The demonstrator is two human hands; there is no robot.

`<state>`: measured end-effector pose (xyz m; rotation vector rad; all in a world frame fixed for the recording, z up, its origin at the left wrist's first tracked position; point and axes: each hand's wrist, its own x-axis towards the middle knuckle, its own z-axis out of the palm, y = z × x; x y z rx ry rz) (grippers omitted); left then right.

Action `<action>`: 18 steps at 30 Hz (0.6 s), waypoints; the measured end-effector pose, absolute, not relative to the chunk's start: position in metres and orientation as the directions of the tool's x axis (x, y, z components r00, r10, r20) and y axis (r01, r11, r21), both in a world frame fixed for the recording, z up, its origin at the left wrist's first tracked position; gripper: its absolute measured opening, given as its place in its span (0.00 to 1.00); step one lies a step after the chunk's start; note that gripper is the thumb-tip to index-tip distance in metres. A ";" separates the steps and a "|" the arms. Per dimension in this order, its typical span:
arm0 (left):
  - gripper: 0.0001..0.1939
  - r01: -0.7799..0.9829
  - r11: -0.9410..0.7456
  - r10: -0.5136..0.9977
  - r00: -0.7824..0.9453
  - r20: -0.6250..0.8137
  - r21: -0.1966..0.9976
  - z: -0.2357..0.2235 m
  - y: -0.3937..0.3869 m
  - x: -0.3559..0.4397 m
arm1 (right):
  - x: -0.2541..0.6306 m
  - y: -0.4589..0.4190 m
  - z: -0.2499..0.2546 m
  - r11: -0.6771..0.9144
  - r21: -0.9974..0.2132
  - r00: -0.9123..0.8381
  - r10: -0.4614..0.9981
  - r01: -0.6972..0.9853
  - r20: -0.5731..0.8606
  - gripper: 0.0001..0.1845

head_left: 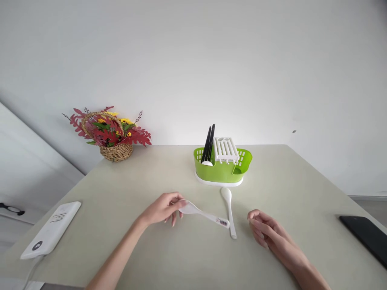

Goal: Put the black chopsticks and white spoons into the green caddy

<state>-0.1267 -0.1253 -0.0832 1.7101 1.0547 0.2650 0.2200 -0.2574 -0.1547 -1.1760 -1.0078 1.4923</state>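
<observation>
My left hand (165, 208) pinches the bowl end of a white spoon (205, 214), whose handle points right and crosses over a second white spoon (229, 210) lying on the table. My right hand (266, 229) rests on the table just right of the spoons, fingers loosely curled, holding nothing. Behind them stands a green cutlery drainer (222, 171) with a white insert, black chopsticks (209, 143) and a white spoon bowl inside.
A wicker basket of red and yellow flowers (111, 135) stands at the back left. A white power bank (51, 230) with a cable lies at the left edge. A black phone (365, 234) lies at the right edge. The table (181, 257) meets a white wall.
</observation>
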 end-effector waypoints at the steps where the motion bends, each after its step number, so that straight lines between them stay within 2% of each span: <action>1: 0.28 0.481 -0.044 0.792 0.550 -0.263 0.876 -0.080 -0.123 -0.136 | 0.220 -0.258 -0.155 -0.209 -0.962 -0.088 0.977 -0.175 -0.196 0.19; 3: 0.27 0.397 -0.060 0.889 0.439 -0.132 0.916 -0.069 -0.116 -0.151 | 0.221 -0.258 -0.156 -0.214 -0.964 -0.095 0.975 -0.159 -0.200 0.19; 6: 0.24 0.291 -0.129 0.982 0.171 0.081 0.948 -0.047 -0.104 -0.163 | 0.222 -0.259 -0.158 -0.226 -0.962 -0.097 0.972 -0.152 -0.213 0.19; 8: 0.24 0.256 -0.183 0.982 -0.002 0.190 0.949 -0.030 -0.096 -0.162 | 0.223 -0.259 -0.160 -0.228 -0.960 -0.094 0.972 -0.162 -0.215 0.18; 10: 0.24 0.259 -0.239 0.956 -0.105 0.273 0.936 -0.015 -0.090 -0.155 | 0.223 -0.259 -0.163 -0.221 -0.959 -0.093 0.974 -0.175 -0.207 0.18; 14: 0.21 0.411 -0.376 0.898 -0.061 0.436 0.831 0.004 -0.081 -0.131 | 0.224 -0.259 -0.167 -0.208 -0.962 -0.085 0.977 -0.177 -0.195 0.19; 16: 0.18 0.567 -0.447 0.854 0.039 0.519 0.692 0.008 -0.077 -0.118 | 0.223 -0.259 -0.166 -0.207 -0.963 -0.085 0.977 -0.172 -0.195 0.18; 18: 0.15 0.731 -0.487 0.801 0.155 0.578 0.478 0.011 -0.072 -0.108 | 0.222 -0.259 -0.163 -0.206 -0.964 -0.089 0.977 -0.167 -0.194 0.18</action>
